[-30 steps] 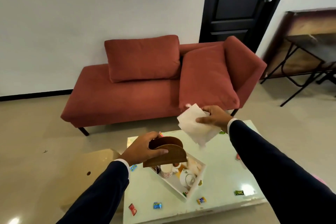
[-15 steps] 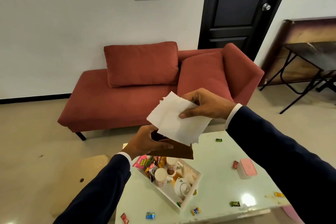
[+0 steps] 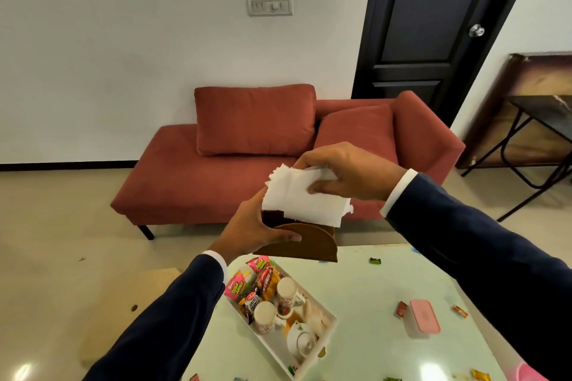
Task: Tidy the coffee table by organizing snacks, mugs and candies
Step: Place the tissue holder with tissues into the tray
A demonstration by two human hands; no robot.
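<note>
My left hand (image 3: pixel 257 230) grips a brown wooden napkin holder (image 3: pixel 305 243) in the air above the coffee table's far edge. My right hand (image 3: pixel 346 175) pinches a stack of white paper napkins (image 3: pixel 301 198), whose lower edge sits in the holder's slot. Below, a white tray (image 3: pixel 329 332) on the pale green coffee table (image 3: pixel 371 294) holds snack packets (image 3: pixel 253 283), two patterned mugs (image 3: pixel 286 292) and a white teapot (image 3: pixel 301 342). Wrapped candies (image 3: pixel 375 261) lie scattered over the table.
A pink-lidded box (image 3: pixel 424 317) sits on the table at the right. A red sofa (image 3: pixel 185 182) with cushions stands behind the table. A dark door (image 3: pixel 433 25) is at the back and a folding table (image 3: pixel 538 120) at the far right.
My right hand brought the napkins left and down into the holder. My left hand lifted the holder higher. The view tilted, showing more of the tray.
</note>
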